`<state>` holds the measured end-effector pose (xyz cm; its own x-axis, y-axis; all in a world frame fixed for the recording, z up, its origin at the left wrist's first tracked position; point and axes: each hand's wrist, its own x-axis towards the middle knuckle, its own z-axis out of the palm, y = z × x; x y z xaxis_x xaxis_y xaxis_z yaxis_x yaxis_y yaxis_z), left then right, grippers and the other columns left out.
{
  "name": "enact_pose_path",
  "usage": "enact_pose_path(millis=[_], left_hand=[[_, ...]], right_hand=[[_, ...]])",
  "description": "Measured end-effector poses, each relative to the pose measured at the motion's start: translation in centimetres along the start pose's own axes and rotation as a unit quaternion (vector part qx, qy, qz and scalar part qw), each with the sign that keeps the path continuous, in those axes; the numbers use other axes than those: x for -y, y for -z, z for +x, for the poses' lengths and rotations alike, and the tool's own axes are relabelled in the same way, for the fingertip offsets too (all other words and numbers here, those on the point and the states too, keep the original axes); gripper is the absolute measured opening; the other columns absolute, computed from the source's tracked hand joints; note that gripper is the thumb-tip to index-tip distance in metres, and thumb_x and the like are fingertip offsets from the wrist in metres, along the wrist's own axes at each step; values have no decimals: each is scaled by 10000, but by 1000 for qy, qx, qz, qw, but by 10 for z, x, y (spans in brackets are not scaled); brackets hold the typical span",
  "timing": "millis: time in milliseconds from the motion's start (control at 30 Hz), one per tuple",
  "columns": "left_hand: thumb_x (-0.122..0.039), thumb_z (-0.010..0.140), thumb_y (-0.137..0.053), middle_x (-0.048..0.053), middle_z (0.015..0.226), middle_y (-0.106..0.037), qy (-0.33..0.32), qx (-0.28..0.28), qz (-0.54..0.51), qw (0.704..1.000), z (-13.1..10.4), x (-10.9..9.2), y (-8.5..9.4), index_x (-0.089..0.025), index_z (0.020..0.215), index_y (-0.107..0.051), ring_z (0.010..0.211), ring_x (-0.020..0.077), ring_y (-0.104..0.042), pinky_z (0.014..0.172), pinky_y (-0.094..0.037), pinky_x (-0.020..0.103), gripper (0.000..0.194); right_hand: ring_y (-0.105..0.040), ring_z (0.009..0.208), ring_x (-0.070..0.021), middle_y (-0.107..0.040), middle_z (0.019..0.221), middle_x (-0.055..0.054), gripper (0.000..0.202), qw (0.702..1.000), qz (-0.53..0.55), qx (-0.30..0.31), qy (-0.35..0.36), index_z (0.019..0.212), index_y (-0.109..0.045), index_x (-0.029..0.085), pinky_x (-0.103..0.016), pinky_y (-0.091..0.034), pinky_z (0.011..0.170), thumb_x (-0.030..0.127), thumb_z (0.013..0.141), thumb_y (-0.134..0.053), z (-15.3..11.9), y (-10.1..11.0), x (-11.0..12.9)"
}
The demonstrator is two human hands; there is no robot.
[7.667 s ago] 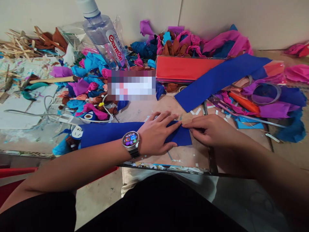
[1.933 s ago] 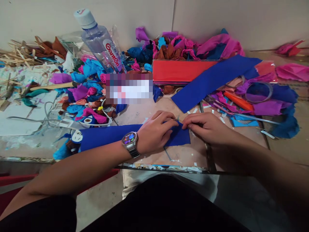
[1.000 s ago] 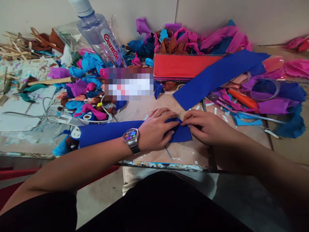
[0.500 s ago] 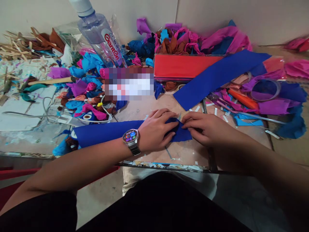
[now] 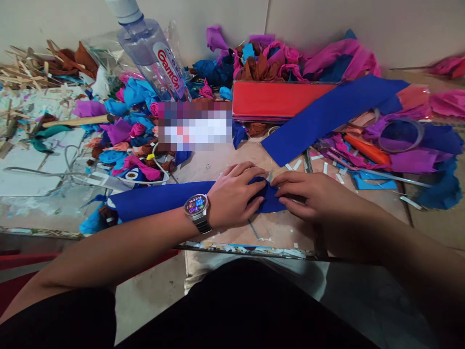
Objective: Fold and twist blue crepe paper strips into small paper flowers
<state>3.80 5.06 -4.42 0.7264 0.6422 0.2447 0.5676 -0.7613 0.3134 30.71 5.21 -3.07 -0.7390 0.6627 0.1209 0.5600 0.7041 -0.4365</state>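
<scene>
A long blue crepe paper strip lies along the front of the table, its right end under my hands. My left hand, with a watch on its wrist, rests over the strip with bent fingers pressing its right part. My right hand is closed at the strip's right tip, thumb and fingers pinching the edge, which is partly folded up between the two hands. What lies beneath the fingertips is hidden. Beyond my right hand, a second blue strip lies diagonally across a red paper pack.
A tilted clear bottle stands among crumpled coloured paper at left. Thin wooden sticks are heaped far left. At right lie a tape roll, an orange-handled tool and white scraps. A pale cable crosses the left side.
My right hand has shifted slightly left, and the strip's right tip is now drawn or folded in toward my left fingers. My left hand stays in place.
</scene>
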Motion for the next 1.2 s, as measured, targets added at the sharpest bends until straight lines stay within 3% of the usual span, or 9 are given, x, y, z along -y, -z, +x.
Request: enact_pose_path(millis=[267, 433, 800, 967, 1200], left_hand=[[-336, 1033, -571, 109, 1396, -672, -12, -28, 5, 1000, -1, -2, 3, -185, 1253, -706, 1404, 317, -520, 1182, -469, 529, 299], [-328, 1034, -570, 105, 1414, -678, -11, -2, 1, 1000, -2, -1, 1, -188, 1407, -650, 1398, 313, -536, 1182, -457, 537, 407], [-349, 1025, -590, 130, 1440, -667, 5, 17, 9, 1000, -1, -1, -1, -164, 1417, -664, 1390, 336, -543, 1170, -459, 564, 440], [-355, 1024, -593, 139, 1455, -661, 9, 21, 15, 1000, -1, -1, -2, -153, 1431, -655, 1394, 342, -543, 1170, -462, 571, 459], [-352, 1017, -598, 150, 1463, -652, 13, 22, 14, 1000, -2, -1, -2, -162, 1449, -643, 1399, 351, -538, 1159, -466, 575, 474]], right_hand=[[-780, 1100, -236, -782, 1303, -59, 191, 1000, 3, 9, -3, 1050, -809, 250, -329, -611, 885, 313, 1003, -635, 1, 2, 2], [-776, 1111, -234, -779, 1316, -60, 180, 1000, 0, 6, 2, 1056, -808, 255, -328, -609, 901, 318, 1000, -648, 1, 2, 2], [-776, 1140, -250, -781, 1311, -65, 213, 1000, -9, 10, 16, 1038, -815, 242, -342, -611, 913, 348, 1019, -631, 1, 2, 2], [-790, 1096, -232, -810, 1267, -39, 207, 1000, -10, 7, 18, 1008, -817, 255, -320, -610, 885, 327, 1024, -624, 0, 3, 1], [-782, 1131, -239, -820, 1248, -24, 210, 999, 24, 20, -6, 993, -808, 254, -351, -610, 978, 210, 968, -604, -2, 7, -3]])
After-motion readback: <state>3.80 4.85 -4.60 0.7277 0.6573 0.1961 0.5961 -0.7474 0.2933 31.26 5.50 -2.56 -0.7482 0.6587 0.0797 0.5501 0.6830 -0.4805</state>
